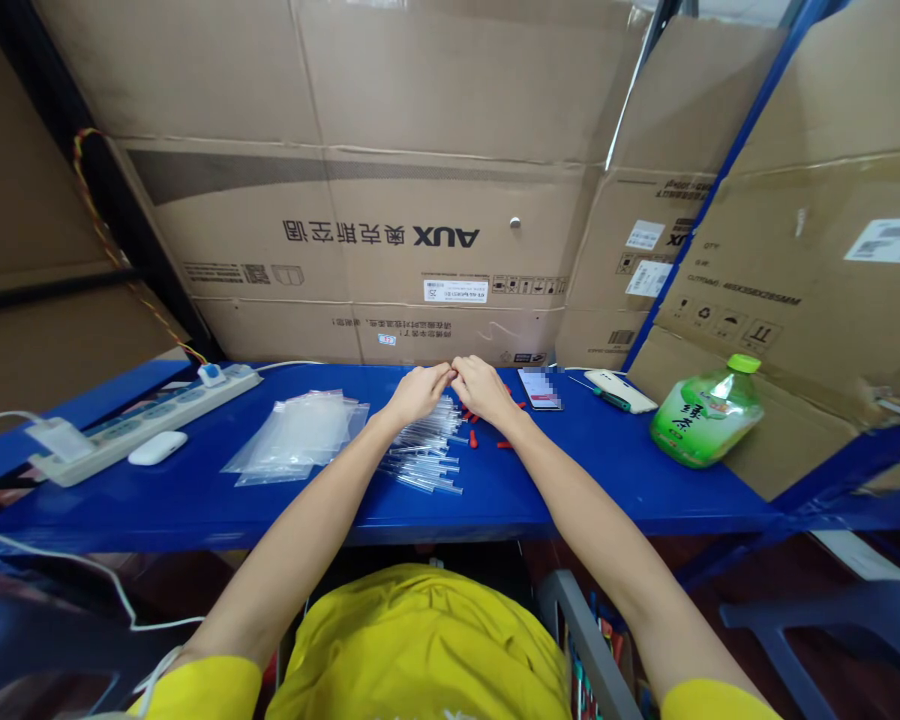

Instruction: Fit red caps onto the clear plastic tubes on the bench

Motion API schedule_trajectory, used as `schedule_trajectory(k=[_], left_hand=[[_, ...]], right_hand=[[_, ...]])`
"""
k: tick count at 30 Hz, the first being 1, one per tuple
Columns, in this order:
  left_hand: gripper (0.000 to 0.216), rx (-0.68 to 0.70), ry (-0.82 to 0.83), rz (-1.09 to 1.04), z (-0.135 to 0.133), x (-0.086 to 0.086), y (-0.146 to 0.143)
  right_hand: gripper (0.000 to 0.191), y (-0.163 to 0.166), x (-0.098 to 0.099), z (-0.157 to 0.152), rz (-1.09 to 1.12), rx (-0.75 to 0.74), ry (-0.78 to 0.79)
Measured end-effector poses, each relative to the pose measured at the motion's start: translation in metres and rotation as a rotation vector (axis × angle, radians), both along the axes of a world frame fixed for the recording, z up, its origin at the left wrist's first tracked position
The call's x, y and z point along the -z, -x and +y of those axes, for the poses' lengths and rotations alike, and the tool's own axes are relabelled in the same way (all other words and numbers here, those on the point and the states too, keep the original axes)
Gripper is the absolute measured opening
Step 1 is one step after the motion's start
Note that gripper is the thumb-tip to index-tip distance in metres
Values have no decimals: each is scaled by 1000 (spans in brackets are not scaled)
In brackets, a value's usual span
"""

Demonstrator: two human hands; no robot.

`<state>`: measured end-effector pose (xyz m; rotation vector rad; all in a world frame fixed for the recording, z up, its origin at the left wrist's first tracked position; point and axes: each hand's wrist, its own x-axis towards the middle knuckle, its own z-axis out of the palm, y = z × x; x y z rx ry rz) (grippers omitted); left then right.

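My left hand (420, 391) and my right hand (482, 386) meet at the fingertips near the back of the blue table, both with fingers curled in. Whatever they pinch between them is too small or hidden to make out. Below my left hand lies a loose heap of clear plastic tubes (424, 462), partly covered by that hand. Several small red caps (473, 439) are scattered under and beside my right hand. A stack of clear plastic bags (300, 430) lies left of the tubes, next to my left forearm.
A white power strip (157, 420) and a white earbud case (157, 447) lie at the left. Rightward are a phone (538, 389), a green-handled tool (616, 398) and a green tea bottle (709, 412). Cardboard panels (390, 200) wall the back of the blue table (600, 495).
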<state>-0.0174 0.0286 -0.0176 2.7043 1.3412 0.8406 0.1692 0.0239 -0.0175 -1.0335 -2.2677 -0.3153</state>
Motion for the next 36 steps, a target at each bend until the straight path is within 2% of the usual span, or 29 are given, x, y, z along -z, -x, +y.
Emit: schedule_trajectory(k=[10, 14, 17, 22, 29, 36], left_hand=[[43, 91, 21, -62, -8, -7, 1], [37, 57, 78, -154, -14, -11, 4], [34, 54, 115, -170, -16, -12, 7], [40, 72, 94, -148, -12, -9, 7], [36, 105, 136, -196, -5, 0, 1], [33, 117, 154, -204, -5, -3, 2]], right_hand=[[20, -1, -5, -3, 52, -6, 78], [25, -7, -7, -4, 154, -76, 123], [27, -12, -9, -6, 186, -74, 176], [25, -15, -12, -10, 135, -92, 118], [18, -10, -12, -12, 12, 0, 96], [22, -4, -13, -16, -119, 102, 72]])
